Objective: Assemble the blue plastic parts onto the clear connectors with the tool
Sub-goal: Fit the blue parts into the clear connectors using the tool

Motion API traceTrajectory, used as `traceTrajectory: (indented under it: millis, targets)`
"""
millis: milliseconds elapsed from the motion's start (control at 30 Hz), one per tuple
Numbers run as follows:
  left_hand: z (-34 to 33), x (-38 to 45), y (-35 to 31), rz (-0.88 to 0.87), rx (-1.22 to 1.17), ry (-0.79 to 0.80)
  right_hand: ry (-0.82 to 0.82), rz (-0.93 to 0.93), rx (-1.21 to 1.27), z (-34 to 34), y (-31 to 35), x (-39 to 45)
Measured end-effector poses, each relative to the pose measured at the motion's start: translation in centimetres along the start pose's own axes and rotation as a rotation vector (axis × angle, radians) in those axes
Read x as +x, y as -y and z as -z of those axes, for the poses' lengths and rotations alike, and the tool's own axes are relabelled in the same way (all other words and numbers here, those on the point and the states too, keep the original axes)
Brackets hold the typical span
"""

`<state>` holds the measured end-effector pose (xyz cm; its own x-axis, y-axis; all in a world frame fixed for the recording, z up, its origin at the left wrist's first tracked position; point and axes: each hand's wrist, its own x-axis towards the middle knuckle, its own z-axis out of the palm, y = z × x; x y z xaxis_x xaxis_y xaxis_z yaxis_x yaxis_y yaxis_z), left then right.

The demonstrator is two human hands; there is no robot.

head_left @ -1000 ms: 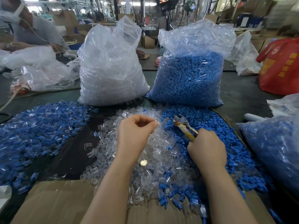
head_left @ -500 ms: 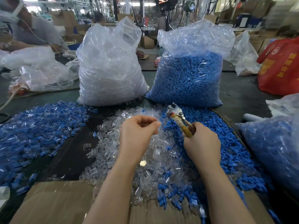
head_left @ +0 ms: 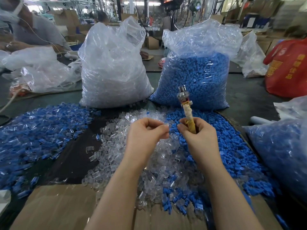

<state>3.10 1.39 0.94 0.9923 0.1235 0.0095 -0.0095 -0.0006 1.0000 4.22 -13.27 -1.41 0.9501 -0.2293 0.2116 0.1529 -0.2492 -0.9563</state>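
While both hands work above the heap: tool upright, clear connector pinched.
Right hand (head_left: 198,136) grips wrapped handle of tool (head_left: 185,109); left hand (head_left: 146,132) pinches clear connector (head_left: 166,125) at fingertips. Clear connectors (head_left: 159,165) heaped below, loose blue plastic parts (head_left: 232,151) alongside.

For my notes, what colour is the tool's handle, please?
Yellowish handle, seen in the head view.

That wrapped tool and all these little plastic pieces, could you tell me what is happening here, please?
A person is fitting parts together by hand. The right hand grips a metal-headed tool with a tape-wrapped handle, held upright. The left hand pinches a small clear plastic connector beside it. Below lie a heap of loose clear connectors and a heap of loose blue plastic parts.
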Motion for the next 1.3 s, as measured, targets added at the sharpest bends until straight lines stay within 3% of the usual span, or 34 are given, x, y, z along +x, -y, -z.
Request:
traceTrajectory:
  millis: [133,367,900,1300]
  targets:
    - [-0.4,-0.2,-0.2,0.033,-0.076,0.055,0.076,0.008,0.211,-0.6,0.8,-0.5]
    - [-0.1,-0.2,-0.3,0.039,-0.141,0.049,0.054,0.003,0.295,-0.9,1.1,-0.8]
    - [0.1,-0.1,-0.7,0.115,-0.195,0.001,0.028,0.107,0.274,-1.1,1.4,-1.1]
    - [-0.1,-0.4,-1.1,0.061,-0.188,-0.002,-0.007,0.216,0.131,-1.4,1.0,-1.2]
